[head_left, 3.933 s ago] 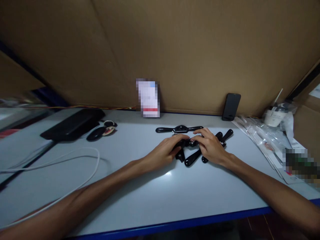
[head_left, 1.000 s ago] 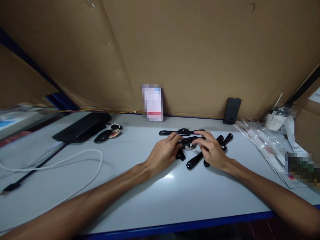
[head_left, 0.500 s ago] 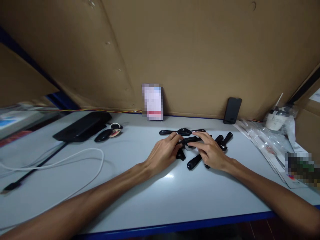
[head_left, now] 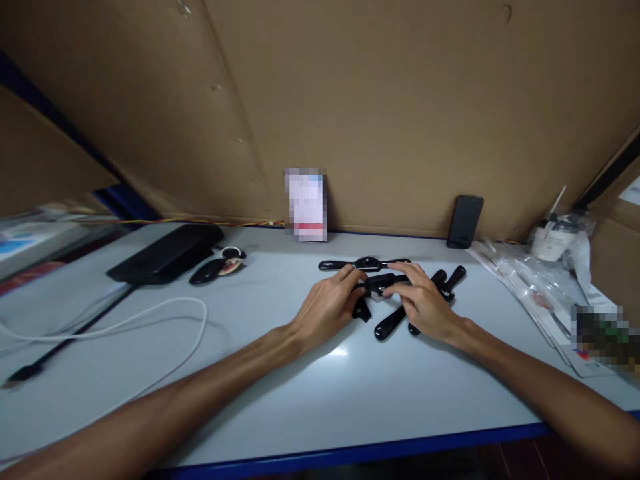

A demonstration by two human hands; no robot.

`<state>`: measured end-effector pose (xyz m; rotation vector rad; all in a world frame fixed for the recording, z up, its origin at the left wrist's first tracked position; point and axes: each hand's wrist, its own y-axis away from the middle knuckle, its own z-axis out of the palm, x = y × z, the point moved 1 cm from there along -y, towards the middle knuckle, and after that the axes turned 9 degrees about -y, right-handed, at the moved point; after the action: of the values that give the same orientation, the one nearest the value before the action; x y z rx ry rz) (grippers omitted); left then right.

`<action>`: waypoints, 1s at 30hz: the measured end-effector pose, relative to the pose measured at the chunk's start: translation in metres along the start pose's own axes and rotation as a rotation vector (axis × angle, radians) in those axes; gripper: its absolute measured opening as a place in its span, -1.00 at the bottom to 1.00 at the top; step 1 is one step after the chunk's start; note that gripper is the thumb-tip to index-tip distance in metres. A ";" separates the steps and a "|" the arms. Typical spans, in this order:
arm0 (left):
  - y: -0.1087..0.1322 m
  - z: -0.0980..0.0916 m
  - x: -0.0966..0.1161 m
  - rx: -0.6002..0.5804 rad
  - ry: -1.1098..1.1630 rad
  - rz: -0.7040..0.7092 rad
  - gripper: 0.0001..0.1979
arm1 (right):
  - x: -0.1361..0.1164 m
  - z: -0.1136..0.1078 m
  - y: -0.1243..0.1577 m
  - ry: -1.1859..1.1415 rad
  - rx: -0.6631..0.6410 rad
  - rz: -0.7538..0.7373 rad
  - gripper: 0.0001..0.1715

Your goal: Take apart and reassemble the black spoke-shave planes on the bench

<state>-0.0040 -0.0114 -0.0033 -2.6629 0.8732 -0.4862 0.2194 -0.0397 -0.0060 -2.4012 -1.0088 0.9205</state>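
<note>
Both my hands rest on a small pile of glossy black two-handled tools in the middle of the grey table (head_left: 310, 400). My left hand (head_left: 327, 308) curls its fingers over the left end of one black tool (head_left: 383, 282). My right hand (head_left: 425, 303) pinches the same tool from the right with fingers bent. Two black handles (head_left: 391, 324) stick out toward me under my right hand, and others (head_left: 450, 275) point away behind it. One more black two-handled tool (head_left: 364, 264) lies flat just beyond my fingers.
A black case (head_left: 167, 253) and a key fob (head_left: 216, 267) lie at the left, with a white cable (head_left: 150, 313) looping toward me. A dark phone (head_left: 465, 221) leans on the cardboard wall. Plastic-bagged papers (head_left: 530, 287) and a small jar (head_left: 550, 243) sit at the right.
Over the last second my right fingers have shifted slightly along the held tool. My left hand and the rest of the pile stay where they were.
</note>
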 end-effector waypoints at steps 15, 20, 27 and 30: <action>0.000 0.000 0.001 -0.014 0.008 -0.011 -0.78 | 0.001 0.002 0.001 0.023 0.010 0.012 -0.35; 0.000 -0.002 0.001 -0.009 0.021 -0.003 -0.79 | 0.001 -0.001 0.001 -0.005 -0.035 0.003 -0.23; 0.000 -0.001 0.001 0.015 0.016 -0.006 -0.79 | -0.003 -0.002 0.001 0.014 -0.033 0.000 -0.44; 0.000 -0.001 0.002 0.032 0.017 -0.005 -0.78 | -0.003 -0.002 0.001 0.007 0.039 -0.004 -0.49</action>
<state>-0.0034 -0.0129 -0.0024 -2.6361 0.8564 -0.5201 0.2196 -0.0426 -0.0038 -2.3680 -0.9831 0.9209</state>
